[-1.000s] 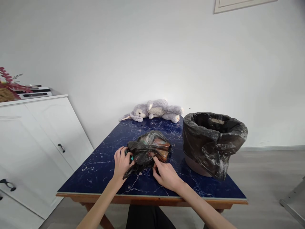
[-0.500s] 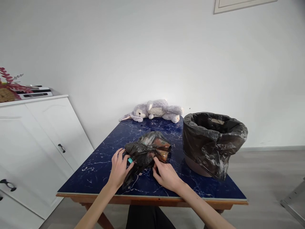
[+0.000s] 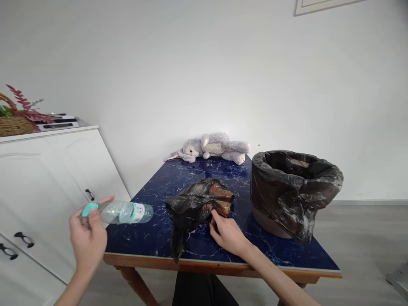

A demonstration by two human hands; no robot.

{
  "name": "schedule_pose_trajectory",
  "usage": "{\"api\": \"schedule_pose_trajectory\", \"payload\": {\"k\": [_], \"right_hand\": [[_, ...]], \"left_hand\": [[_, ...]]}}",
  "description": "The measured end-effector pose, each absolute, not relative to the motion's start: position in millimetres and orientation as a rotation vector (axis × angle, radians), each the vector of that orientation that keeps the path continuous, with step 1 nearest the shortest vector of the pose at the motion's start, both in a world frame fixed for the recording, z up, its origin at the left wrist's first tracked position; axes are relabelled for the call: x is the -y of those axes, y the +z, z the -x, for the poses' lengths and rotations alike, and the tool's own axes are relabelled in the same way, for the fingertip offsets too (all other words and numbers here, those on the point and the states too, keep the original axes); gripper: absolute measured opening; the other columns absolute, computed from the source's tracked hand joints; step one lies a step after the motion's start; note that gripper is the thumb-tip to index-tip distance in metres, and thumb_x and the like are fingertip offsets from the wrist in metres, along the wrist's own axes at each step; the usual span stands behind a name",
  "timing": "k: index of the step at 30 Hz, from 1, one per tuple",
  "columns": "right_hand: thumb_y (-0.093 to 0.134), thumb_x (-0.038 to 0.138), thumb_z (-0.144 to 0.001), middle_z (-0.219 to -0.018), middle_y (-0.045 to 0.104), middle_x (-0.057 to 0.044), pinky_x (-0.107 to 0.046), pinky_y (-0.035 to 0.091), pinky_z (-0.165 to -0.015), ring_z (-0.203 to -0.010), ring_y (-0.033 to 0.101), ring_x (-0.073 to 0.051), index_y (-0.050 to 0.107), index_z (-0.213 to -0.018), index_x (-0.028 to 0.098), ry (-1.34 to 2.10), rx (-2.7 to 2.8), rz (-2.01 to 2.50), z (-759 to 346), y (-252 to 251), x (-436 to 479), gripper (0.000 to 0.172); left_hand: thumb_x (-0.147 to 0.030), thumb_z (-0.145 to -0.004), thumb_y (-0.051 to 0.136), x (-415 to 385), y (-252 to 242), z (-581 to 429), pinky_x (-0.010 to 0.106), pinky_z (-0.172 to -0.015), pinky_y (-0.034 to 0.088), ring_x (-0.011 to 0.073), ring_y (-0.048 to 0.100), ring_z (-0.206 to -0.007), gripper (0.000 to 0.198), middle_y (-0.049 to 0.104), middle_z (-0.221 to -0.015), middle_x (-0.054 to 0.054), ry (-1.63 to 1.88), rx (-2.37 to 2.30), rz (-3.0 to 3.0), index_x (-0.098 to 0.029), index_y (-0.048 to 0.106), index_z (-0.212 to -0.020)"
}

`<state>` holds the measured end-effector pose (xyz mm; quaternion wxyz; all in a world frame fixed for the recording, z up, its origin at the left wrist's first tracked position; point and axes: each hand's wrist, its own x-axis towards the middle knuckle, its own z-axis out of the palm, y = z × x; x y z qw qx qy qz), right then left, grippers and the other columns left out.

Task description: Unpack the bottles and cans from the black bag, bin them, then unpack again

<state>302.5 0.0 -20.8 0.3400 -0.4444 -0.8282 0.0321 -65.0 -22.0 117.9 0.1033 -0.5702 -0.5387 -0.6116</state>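
My left hand (image 3: 87, 238) grips a clear plastic bottle (image 3: 123, 211) by its neck, just under the turquoise cap (image 3: 90, 208). The bottle lies sideways in the air over the table's left edge, its base toward the bag. In the middle of the table is a thin black plastic bag (image 3: 191, 204), with orange-brown items (image 3: 225, 197) showing at its right side. My right hand (image 3: 228, 233) is at the bag's near right side, fingers curled and pinching its film. What else the bag holds is hidden.
A bin (image 3: 270, 223) lined with a black bag (image 3: 277, 191) stands at the table's right. A grey plush rabbit (image 3: 210, 148) lies along the back by the wall. White cabinets (image 3: 63, 170) stand at left, carrying a wicker basket (image 3: 14, 126). The blue table (image 3: 149, 242) has a wooden edge.
My left hand has drawn the bottle out of the black bag and moved it left, past the table's edge. My right hand stays at the bag.
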Motion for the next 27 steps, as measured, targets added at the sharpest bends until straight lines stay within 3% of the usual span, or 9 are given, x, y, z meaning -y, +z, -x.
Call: {"api": "schedule_pose_trajectory", "payload": {"k": [5,8,13,18,21,27], "right_hand": [[0.044,0.021,-0.104,-0.087,0.071,-0.002,-0.028,0.031,-0.058,-0.065,0.065,-0.019,0.045,-0.13,0.019,0.076,2.147,1.154,-302,-23,1,0.026],[0.045,0.02,-0.103,-0.088,0.071,-0.003,-0.028,0.033,-0.059,-0.067,0.067,-0.019,0.045,-0.131,0.019,0.071,2.142,1.157,-302,-24,1,0.028],[0.043,0.022,-0.104,-0.091,0.072,-0.004,-0.029,0.036,-0.062,-0.072,0.07,-0.021,0.044,-0.132,0.019,0.075,2.141,1.165,-302,-25,1,0.028],[0.042,0.022,-0.104,-0.093,0.073,-0.005,-0.029,0.036,-0.061,-0.073,0.07,-0.022,0.044,-0.134,0.018,0.082,2.144,1.167,-302,-26,0,0.03],[0.043,0.022,-0.104,-0.093,0.072,-0.004,-0.029,0.035,-0.061,-0.072,0.07,-0.021,0.044,-0.134,0.019,0.084,2.145,1.17,-302,-26,0,0.03],[0.042,0.022,-0.105,-0.089,0.071,-0.003,-0.028,0.034,-0.058,-0.067,0.067,-0.02,0.044,-0.133,0.019,0.084,2.152,1.167,-302,-27,1,0.028]], "left_hand": [[-0.055,-0.104,0.052,-4,121,81,0.048,-0.099,0.059,0.0249,0.074,-0.106,0.04,0.079,-0.11,0.011,-1.881,1.597,1.648,-0.021,0.047,-0.125],[-0.058,-0.1,0.054,-26,110,87,0.048,-0.102,0.057,0.0282,0.073,-0.113,0.046,0.078,-0.114,0.013,-1.807,1.652,1.731,-0.02,0.049,-0.126],[-0.067,-0.088,0.065,-45,89,89,0.05,-0.111,0.051,0.0351,0.067,-0.127,0.071,0.069,-0.135,0.017,-1.681,1.881,1.656,-0.019,0.051,-0.138],[-0.073,-0.078,0.072,-46,59,99,0.054,-0.099,0.056,0.0408,0.071,-0.117,0.097,0.068,-0.133,0.022,-1.52,2.195,1.747,-0.016,0.037,-0.148],[-0.075,-0.074,0.071,-54,44,109,0.053,-0.092,0.059,0.041,0.073,-0.107,0.09,0.072,-0.119,0.021,-1.522,2.331,1.77,-0.016,0.04,-0.134],[-0.071,-0.068,0.076,-87,43,113,0.057,-0.097,0.056,0.0419,0.072,-0.109,0.08,0.071,-0.116,0.02,-1.643,2.344,1.782,-0.021,0.038,-0.118]]}}
